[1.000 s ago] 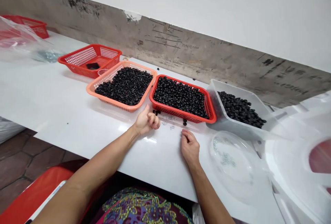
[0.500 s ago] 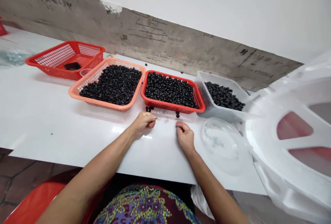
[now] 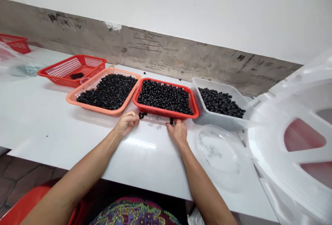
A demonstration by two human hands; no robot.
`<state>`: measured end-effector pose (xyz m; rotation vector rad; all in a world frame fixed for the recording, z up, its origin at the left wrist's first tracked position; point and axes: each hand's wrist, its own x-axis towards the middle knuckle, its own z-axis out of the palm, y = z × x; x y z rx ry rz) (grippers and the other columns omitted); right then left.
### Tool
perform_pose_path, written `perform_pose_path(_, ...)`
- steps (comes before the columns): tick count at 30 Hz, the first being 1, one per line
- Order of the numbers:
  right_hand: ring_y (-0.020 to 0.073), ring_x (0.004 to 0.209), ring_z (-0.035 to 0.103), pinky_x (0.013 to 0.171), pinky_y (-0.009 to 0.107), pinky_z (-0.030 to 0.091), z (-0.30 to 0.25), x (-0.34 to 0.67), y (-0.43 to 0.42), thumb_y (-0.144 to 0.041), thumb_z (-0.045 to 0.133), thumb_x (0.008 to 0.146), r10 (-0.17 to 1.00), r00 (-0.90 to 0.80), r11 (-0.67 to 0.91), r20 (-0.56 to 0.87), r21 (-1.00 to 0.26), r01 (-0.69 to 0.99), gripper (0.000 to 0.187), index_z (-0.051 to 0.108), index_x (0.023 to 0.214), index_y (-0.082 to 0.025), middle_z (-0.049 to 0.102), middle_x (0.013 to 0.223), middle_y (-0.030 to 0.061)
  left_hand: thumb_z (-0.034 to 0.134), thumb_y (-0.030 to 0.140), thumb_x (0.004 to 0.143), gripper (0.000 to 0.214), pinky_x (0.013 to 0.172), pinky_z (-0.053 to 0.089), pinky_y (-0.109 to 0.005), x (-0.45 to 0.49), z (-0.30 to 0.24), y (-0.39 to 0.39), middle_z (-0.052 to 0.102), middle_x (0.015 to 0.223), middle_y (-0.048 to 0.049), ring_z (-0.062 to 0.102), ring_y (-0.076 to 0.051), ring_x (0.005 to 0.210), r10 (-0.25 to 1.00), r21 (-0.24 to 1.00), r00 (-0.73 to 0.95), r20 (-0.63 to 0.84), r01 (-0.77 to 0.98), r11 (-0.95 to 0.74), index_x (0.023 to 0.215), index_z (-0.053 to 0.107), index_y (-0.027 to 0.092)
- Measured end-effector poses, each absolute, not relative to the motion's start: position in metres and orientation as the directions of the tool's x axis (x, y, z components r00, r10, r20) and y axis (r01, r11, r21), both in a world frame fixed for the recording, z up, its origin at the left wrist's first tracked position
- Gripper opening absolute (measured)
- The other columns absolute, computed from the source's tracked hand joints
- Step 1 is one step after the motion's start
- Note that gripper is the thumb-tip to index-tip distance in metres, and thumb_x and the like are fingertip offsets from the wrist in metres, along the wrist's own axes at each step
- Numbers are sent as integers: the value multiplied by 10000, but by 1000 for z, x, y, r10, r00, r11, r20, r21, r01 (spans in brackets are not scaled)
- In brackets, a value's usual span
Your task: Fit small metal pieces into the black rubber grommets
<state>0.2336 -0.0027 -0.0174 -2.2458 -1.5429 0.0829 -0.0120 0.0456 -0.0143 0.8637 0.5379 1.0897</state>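
Observation:
My left hand (image 3: 127,122) is closed with its fingertips pressed together, just left of a few small black rings (image 3: 142,115) on the table; anything in its pinch is too small to make out. My right hand (image 3: 178,131) has its thumb and fingers around small black rings (image 3: 171,121) at the front of a red basket (image 3: 166,111). That basket is full of black rings. Between my hands lie tiny clear pieces (image 3: 155,124) in loose clusters on the white table (image 3: 145,162).
Left of the red basket stands an orange basket (image 3: 93,108) of black parts, with another red basket (image 3: 55,79) beyond it. A clear bin (image 3: 215,117) of black parts is on the right, behind a clear round lid (image 3: 218,149). A large white reel (image 3: 272,131) fills the right edge.
My right hand has moved forward to the black rings by the basket. My left hand has shifted left, away from the clear pieces, still closed. The view has shifted slightly.

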Motion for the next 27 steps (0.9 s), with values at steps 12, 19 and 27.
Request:
perform_pose_path(12,256,802,539,754,374,410,-40,241,-8,-196,476,779,884,293,-74,365,-510,857,173,614,871,-145,586,804,131,691,170,628,117,597,444,-282,-20,-14,39,666,722,-114,595,-172,640,873,940,488,-20,-288,182,706,708,84)
perform_pose_path(19,246,839,494,791,396,423,-33,227,-21,-191,427,840,786,128,268,605,-519,812,179,583,923,-166,566,835,104,749,201,606,236,541,468,-259,-6,-13,32,681,676,-85,598,-145,550,878,939,475,-56,-274,209,815,704,100)
perform_pose_path(27,242,918,489,817,406,452,-17,193,-37,-174,417,867,758,-128,493,640,-432,755,237,574,1044,-155,540,944,121,642,361,761,323,467,453,-251,3,-9,23,659,610,-80,581,-145,476,826,938,556,-85,-236,256,937,664,91)
